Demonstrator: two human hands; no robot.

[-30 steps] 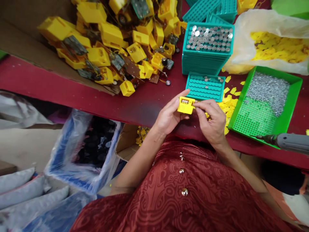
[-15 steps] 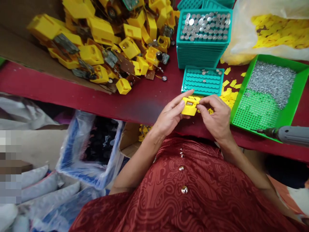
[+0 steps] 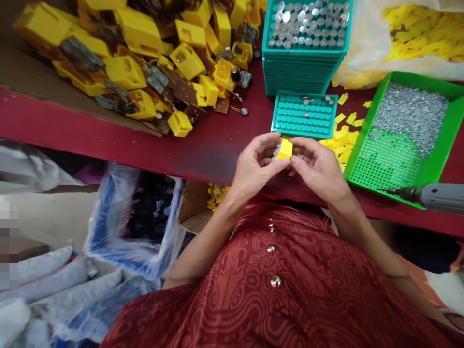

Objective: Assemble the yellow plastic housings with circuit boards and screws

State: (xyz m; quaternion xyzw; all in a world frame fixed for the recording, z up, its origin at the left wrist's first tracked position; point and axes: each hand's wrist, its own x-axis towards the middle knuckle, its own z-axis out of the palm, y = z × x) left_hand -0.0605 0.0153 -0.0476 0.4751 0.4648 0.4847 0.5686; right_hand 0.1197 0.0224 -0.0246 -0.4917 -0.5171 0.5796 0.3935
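Note:
A small yellow plastic housing (image 3: 284,149) is held between my two hands above the front of the red table, turned so that a plain yellow side faces me. My left hand (image 3: 254,162) grips it from the left, thumb along its lower edge; something greyish shows at that side. My right hand (image 3: 318,166) closes on its right side with thumb and fingers. Just beyond my fingertips lies a teal tray (image 3: 303,116) with round pockets and a few button cells (image 3: 306,115). Loose flat yellow pieces (image 3: 340,145) are scattered right of my hands.
Yellow housings with wires (image 3: 126,72) fill a cardboard box at the left. Stacked teal trays (image 3: 299,72) hold many button cells on top. A green basket (image 3: 362,159) contains screws (image 3: 409,111); an electric screwdriver (image 3: 438,195) reaches over its near edge. A bag of yellow pieces (image 3: 427,34) lies behind.
The yellow housing has been turned over from its slotted, dotted face to a plain side. My right hand has moved from a fingertip pinch to a fuller hold. The camera view has shifted slightly.

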